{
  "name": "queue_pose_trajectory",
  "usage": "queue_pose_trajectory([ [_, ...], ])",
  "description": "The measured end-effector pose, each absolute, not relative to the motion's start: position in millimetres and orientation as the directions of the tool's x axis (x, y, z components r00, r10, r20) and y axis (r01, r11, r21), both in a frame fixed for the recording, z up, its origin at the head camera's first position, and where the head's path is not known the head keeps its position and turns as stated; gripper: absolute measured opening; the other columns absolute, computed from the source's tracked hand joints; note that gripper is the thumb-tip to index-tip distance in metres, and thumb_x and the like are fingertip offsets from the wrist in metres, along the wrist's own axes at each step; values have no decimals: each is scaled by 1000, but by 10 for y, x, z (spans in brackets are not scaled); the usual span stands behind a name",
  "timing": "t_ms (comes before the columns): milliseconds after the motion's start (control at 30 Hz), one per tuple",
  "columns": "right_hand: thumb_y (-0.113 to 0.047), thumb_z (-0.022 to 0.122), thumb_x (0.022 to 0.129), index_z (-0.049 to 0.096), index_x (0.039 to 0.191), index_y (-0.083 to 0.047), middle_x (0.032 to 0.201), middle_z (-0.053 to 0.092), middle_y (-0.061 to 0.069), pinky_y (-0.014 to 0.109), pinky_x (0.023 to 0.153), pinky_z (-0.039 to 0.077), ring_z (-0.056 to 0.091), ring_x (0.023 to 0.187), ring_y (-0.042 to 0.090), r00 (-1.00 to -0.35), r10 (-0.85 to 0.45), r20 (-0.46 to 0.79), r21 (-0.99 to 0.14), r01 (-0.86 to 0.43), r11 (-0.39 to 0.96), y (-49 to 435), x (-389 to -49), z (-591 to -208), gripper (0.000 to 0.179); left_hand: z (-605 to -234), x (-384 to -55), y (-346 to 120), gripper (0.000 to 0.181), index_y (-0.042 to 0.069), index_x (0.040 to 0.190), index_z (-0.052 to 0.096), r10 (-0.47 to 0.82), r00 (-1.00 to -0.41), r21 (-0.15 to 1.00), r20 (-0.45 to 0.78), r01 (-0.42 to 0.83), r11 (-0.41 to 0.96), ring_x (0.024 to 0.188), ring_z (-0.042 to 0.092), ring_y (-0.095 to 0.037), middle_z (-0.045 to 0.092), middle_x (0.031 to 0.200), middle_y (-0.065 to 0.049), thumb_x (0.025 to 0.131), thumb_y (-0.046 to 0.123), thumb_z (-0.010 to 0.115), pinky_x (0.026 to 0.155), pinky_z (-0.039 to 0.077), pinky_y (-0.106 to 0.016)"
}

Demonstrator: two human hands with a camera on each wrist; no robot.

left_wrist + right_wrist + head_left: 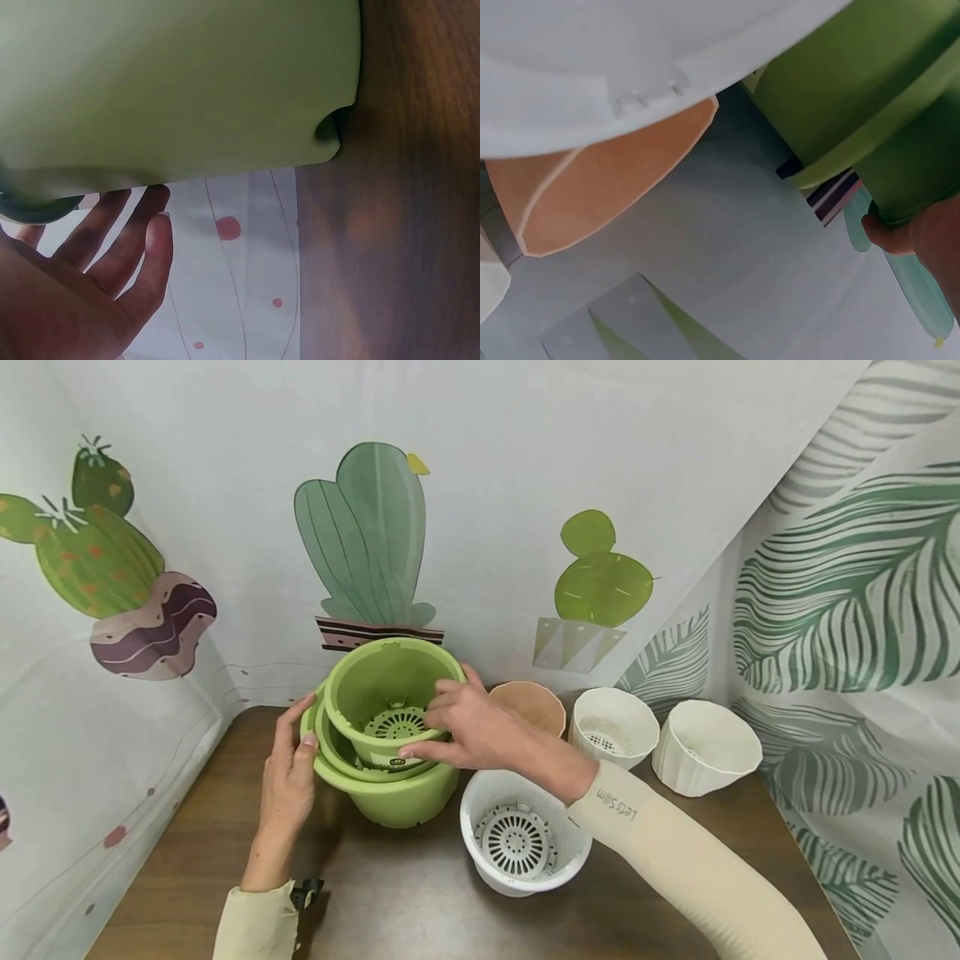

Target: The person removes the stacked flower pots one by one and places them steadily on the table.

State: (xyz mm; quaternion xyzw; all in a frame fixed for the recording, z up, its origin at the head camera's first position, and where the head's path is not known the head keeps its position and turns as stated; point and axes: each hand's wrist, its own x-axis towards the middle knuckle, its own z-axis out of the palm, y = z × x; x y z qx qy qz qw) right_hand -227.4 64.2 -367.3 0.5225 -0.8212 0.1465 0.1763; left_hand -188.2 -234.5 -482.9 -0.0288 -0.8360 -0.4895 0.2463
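A stack of green flowerpots (405, 806) stands toward the back left of the table in the head view. The top pot (371, 685), slotted at the bottom, sits tilted inside the larger one. My right hand (483, 727) grips the top pot's right rim, thumb outside at the front and fingers over the edge. At the left, my left hand (288, 781) holds the larger pot's rim, thumb on the near side. In the left wrist view its fingers (154, 240) lie against the green wall. The right wrist view shows part of my right hand (937, 232) at the green rim.
A white slotted pot (525, 785) stands right of the stack, under my right forearm. Behind it a terracotta-coloured pot (525, 706) and two cream pots (618, 727) line the back right. A printed cloth (487, 527) hangs behind the table (397, 893).
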Motion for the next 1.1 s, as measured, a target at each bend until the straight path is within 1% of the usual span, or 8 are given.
queue_pose_trajectory([
  [200,-46,80,92,64,67,-20,67,61,-11,75,107,38,45,78,13,-351,-792,500,-45,-923,381,664,-2277,-3607,39,-4848,-1898,-2348,52,45,160,44,-185,-879,803,440,292,520,99,59,-25,54,157,13,111,28,43,83,46,-35],
  [433,-44,82,92,59,64,-20,65,57,-12,75,106,37,45,76,13,-359,-775,519,-67,-922,382,676,-2271,-3529,43,-4849,-1894,-2348,52,45,160,44,-184,-876,796,445,293,530,94,59,-24,57,154,11,110,29,43,79,46,-31],
  [600,-42,83,91,58,64,-19,63,55,-11,74,104,37,44,76,13,-341,-764,548,-76,-930,361,688,-2266,-3480,43,-4847,-1893,-2345,53,44,160,44,-185,-877,797,444,292,529,93,59,-24,57,154,12,110,28,43,79,45,-31],
  [767,-41,81,92,55,64,-18,61,52,-10,73,102,39,42,75,14,-330,-753,570,-79,-934,349,704,-2270,-3443,45,-4841,-1891,-2347,53,43,160,45,-190,-876,797,443,288,531,93,58,-26,60,152,6,109,26,43,78,45,-32],
  [900,-50,71,99,51,63,-18,60,52,-7,72,103,38,42,75,15,-329,-745,580,-92,-935,341,725,-2265,-3411,52,-4838,-1889,-2351,53,43,160,45,-195,-878,800,436,280,531,91,58,-26,62,150,3,109,26,43,76,45,-33],
  [967,-59,59,104,50,63,-18,60,54,-6,73,104,37,42,76,14,-328,-741,586,-102,-937,335,736,-2264,-3392,59,-4839,-1888,-2352,53,44,159,45,-198,-878,800,435,277,532,90,58,-26,62,149,2,109,26,43,76,46,-33],
  [1067,-67,42,106,50,63,-17,60,55,-4,73,104,37,42,76,15,-320,-734,599,-110,-941,320,749,-2261,-3356,67,-4837,-1886,-2353,54,45,159,46,-206,-877,800,433,269,537,87,58,-27,66,143,-1,108,26,43,73,46,-35],
  [1100,-66,44,107,50,63,-17,60,55,-4,71,103,38,42,76,15,-314,-732,604,-111,-943,313,756,-2259,-3338,66,-4839,-1885,-2353,54,46,158,46,-209,-878,800,432,265,538,86,58,-28,67,142,-2,108,26,44,72,46,-35],
])
